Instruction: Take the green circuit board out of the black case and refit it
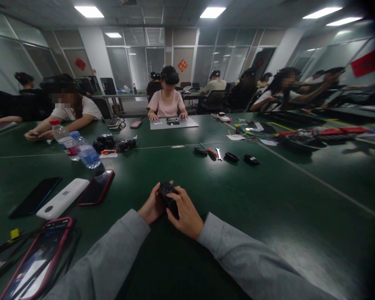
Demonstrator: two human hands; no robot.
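Observation:
Both my hands meet on a small black device (168, 196) just above the dark green table (243, 208). My left hand (151, 206) grips its left side, thumb on top. My right hand (185, 212) wraps its fingers over the right side and front. Grey sleeves cover both my forearms. Most of the device is hidden by my fingers, so its shape is unclear.
Phones (96, 187) and a white power bank (62, 198) lie to the left, with another red-cased phone (39, 258) near the edge. Two water bottles (85, 150) stand further back. Small tools and black parts (220, 155) lie ahead. People sit around the tables.

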